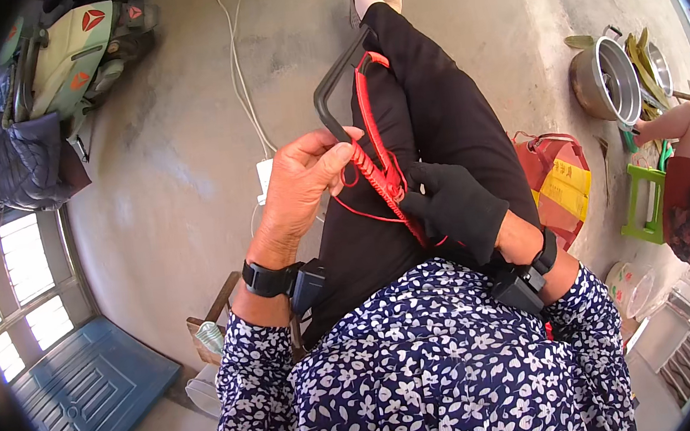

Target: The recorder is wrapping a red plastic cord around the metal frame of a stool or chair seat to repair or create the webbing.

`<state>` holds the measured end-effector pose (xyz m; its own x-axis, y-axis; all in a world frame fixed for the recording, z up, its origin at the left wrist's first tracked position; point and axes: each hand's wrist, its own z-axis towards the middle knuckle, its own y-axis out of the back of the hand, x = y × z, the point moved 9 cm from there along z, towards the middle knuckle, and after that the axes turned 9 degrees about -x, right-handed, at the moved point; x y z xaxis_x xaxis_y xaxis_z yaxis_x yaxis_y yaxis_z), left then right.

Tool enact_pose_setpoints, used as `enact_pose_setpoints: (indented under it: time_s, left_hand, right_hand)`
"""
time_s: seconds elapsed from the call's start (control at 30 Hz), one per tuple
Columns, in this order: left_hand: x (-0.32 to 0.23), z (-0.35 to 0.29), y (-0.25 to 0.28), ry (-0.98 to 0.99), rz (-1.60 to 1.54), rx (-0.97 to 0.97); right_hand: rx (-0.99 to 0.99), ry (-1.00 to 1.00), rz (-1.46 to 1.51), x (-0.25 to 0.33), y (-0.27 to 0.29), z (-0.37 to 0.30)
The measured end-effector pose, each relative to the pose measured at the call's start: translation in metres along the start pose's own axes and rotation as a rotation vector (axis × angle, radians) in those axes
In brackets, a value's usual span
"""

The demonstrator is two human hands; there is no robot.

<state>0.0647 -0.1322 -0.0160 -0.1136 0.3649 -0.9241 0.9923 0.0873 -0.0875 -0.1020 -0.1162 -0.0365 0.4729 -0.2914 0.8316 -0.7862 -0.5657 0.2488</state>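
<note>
- Landmark: black frame point(332, 84), a bent bar lying along the person's lap, its corner pointing away from the body.
- Red cord point(375, 167) is wound tightly round the frame's near leg; the wrapped stretch runs from the far corner of the frame down toward the lap. A loose red loop hangs just beside the wrapped part, on its left.
- Left hand point(297, 191), bare, sits at the left of the frame, fingers point(332, 163) clenched round the bar and the cord at the wrapped stretch.
- Right hand point(454, 205), in a black glove, sits at the near end of the frame, fingers closed on the lower end of the cord, pinching it against the bar.
- Step in hand, as I read it: wrapping or knotting cord onto the frame, mid-way, with part of the bar beyond the left hand bare.
- Next move likely calls for keeping tension with the gloved hand while the bare hand feeds the loose loop round the bar; slack would loosen the turns.
- Beyond the frame: grey concrete floor point(189, 147); a metal pot point(602, 83) well to its right.
</note>
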Motion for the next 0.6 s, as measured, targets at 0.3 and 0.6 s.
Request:
enact_pose_setpoints:
  time_s: [0.3, 0.6]
  left_hand:
    - [0.025, -0.011, 0.003, 0.024, -0.106, -0.037]
    - [0.027, -0.017, 0.008, 0.007, -0.227, -0.049]
  right_hand:
    - [-0.035, 0.113, -0.030, 0.006, 0.000, 0.000]
    - [-0.069, 0.029, -0.076, 0.006, 0.004, -0.001]
